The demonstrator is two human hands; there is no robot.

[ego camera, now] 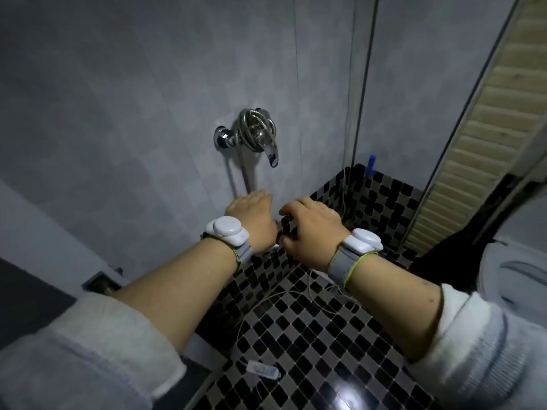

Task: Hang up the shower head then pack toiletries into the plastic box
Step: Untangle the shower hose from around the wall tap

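Observation:
Low against the grey wall, my left hand [251, 220] is curled around something. A white tip of the shower head [275, 247] pokes out beneath it. The metal hose [247, 176] drops from the wall tap straight down behind this hand. My right hand [310, 229] hovers just to the right of it with bent, spread fingers. Its thumb is close to the white tip, and it holds nothing that I can see. No plastic box or toiletries show near the hands.
A chrome tap [254, 134] with hose coiled around it sits on the wall above. A blue bottle [371, 164] stands in the corner. A white cable [296, 294] and a small white item [263, 369] lie on the checkered tiles. A slatted door [473, 143] is at the right.

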